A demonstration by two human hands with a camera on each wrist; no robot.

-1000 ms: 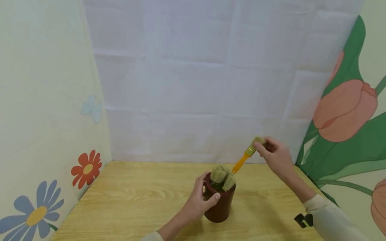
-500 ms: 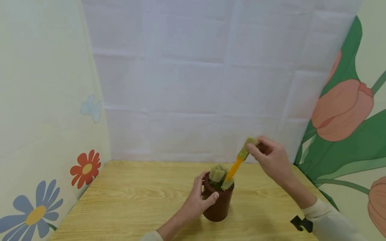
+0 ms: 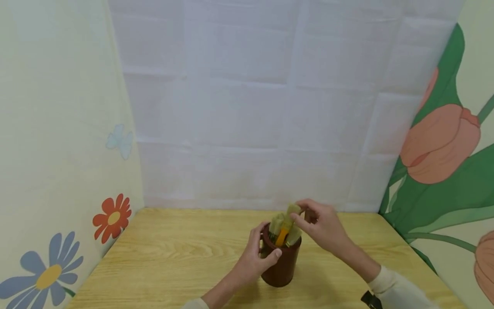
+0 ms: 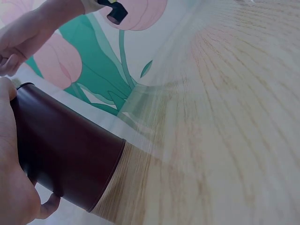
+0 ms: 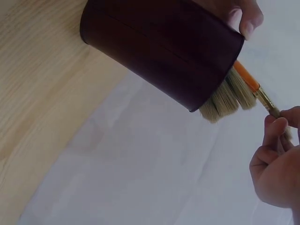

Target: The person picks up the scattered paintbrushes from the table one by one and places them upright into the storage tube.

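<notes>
A dark brown cylindrical holder [image 3: 278, 270] stands upright on the wooden table, and my left hand [image 3: 252, 257] grips its left side near the rim. Several paintbrushes [image 5: 222, 101] stand in it with their bristles up. Between thumb and fingers, my right hand [image 3: 322, 225] pinches another paintbrush [image 3: 284, 229] by its bristle end. That brush has an orange handle [image 5: 246, 75] and a gold-coloured ferrule, and its handle reaches down inside the holder's rim. The handle's lower end is hidden in the holder. In the left wrist view, the left hand [image 4: 14, 183] curls round the holder's wall.
The light wooden table [image 3: 173, 257] spreads out on both sides of the holder. A creased white sheet [image 3: 239, 128] hangs behind it. Side panels carry painted flowers, among them a red flower [image 3: 112, 218] and a pink tulip [image 3: 441, 143]. A small black device [image 3: 371, 299] sits at the right sleeve.
My right hand has moved left and down, bringing the orange-handled paintbrush from above the holder to inside its rim. The left hand keeps its grip on the holder.
</notes>
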